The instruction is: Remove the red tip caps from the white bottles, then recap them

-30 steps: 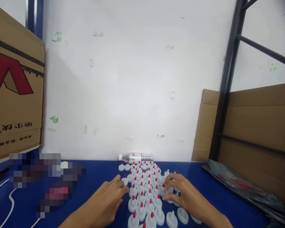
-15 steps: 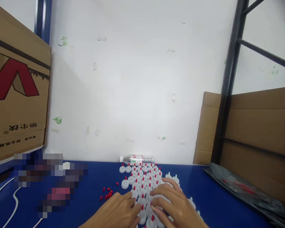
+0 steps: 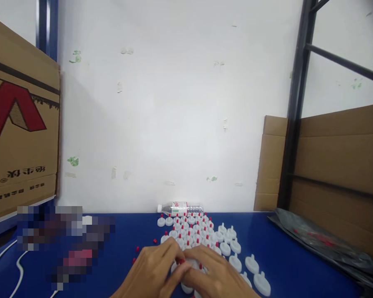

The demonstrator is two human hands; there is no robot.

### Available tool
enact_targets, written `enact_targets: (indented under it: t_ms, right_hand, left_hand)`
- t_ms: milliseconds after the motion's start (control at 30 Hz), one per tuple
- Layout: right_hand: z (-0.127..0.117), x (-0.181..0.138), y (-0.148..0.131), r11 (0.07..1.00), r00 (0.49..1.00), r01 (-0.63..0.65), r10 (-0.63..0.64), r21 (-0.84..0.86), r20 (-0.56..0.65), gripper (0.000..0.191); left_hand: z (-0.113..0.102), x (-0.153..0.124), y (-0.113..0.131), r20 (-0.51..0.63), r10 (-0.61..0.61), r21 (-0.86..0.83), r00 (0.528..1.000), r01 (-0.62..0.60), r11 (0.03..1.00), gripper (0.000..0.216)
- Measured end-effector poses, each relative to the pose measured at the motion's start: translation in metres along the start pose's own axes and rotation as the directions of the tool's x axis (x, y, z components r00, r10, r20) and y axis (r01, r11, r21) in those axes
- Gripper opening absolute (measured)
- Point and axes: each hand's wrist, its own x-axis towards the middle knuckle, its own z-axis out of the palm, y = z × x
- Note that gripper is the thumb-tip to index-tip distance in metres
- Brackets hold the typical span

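Many white bottle caps with red tips stand in rows on the blue table. Several white caps without red tips lie to the right. My left hand and my right hand meet at the near end of the rows, fingers together over a white cap. A small red tip shows between my fingertips. A few loose red tips lie left of the rows.
A clear plastic water bottle lies against the white wall behind the caps. Cardboard boxes stand at left and right. A black plastic bag lies at right; white cable at left.
My hands drew together over the near caps from either side of the rows. The loose red tips on the left came into view.
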Motion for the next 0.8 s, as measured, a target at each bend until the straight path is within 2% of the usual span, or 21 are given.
enact_targets:
  t_ms: [133, 200, 267, 333, 367, 433, 467, 500, 567, 633, 700, 800]
  right_hand:
    - [-0.001, -0.007, -0.001, 0.996, 0.995, 0.089, -0.088, -0.027, 0.039, 0.014]
    - [-0.004, -0.008, -0.003, 0.995, 0.994, 0.091, -0.089, -0.028, 0.060, 0.013]
    - [-0.008, -0.010, -0.002, 0.994, 0.994, 0.102, -0.100, -0.048, 0.037, 0.013]
    - [-0.015, -0.017, 0.004, 0.991, 0.995, 0.100, -0.102, -0.093, -0.012, 0.017]
    - [-0.019, -0.023, 0.010, 0.990, 0.996, 0.077, -0.082, -0.118, -0.036, 0.021]
    - [-0.030, -0.040, 0.029, 0.990, 0.999, -0.045, 0.045, -0.134, -0.005, 0.028]
    - [-0.036, -0.050, 0.042, 0.975, 0.985, -0.172, 0.174, -0.138, -0.001, 0.029]
    - [-0.042, -0.060, 0.056, 0.944, 0.952, -0.304, 0.307, -0.131, 0.009, 0.027]
    - [-0.050, -0.083, 0.084, 0.838, 0.842, -0.533, 0.538, -0.117, 0.022, 0.033]
    - [-0.052, -0.105, 0.106, 0.724, 0.724, -0.684, 0.689, -0.095, 0.040, 0.045]
    - [-0.049, -0.124, 0.118, 0.645, 0.634, -0.762, 0.761, -0.057, 0.136, 0.053]
    - [-0.041, -0.140, 0.120, 0.581, 0.550, -0.814, 0.768, 0.004, 0.327, 0.057]
  left_hand:
    - [0.005, 0.000, 0.003, 0.033, 0.205, 0.269, 0.978, -0.206, 0.941, 0.028]
    - [0.007, 0.001, 0.006, 0.033, 0.238, 0.312, 0.971, -0.236, 0.920, 0.028]
    - [0.005, 0.002, 0.006, 0.021, 0.224, 0.265, 0.974, -0.221, 0.939, 0.027]
    - [-0.002, 0.003, 0.004, -0.026, 0.117, 0.138, 0.993, -0.113, 0.984, 0.029]
    - [-0.006, 0.004, 0.001, -0.058, 0.020, 0.072, 0.998, -0.016, 0.997, 0.031]
    - [-0.014, 0.005, -0.008, -0.094, -0.193, 0.021, 0.977, 0.196, 0.980, 0.037]
    - [-0.016, 0.005, -0.014, -0.079, -0.248, 0.042, 0.965, 0.252, 0.967, 0.038]
    - [-0.016, 0.004, -0.019, -0.016, -0.269, 0.079, 0.963, 0.270, 0.960, 0.038]
    - [-0.010, 0.000, -0.027, 0.126, -0.271, 0.152, 0.954, 0.252, 0.956, 0.032]
    - [-0.001, -0.006, -0.031, 0.232, -0.281, 0.171, 0.931, 0.245, 0.954, 0.025]
    - [0.008, -0.014, -0.032, 0.296, -0.295, 0.155, 0.909, 0.259, 0.953, 0.020]
    - [0.010, -0.020, -0.031, 0.338, -0.315, 0.153, 0.887, 0.279, 0.948, 0.013]
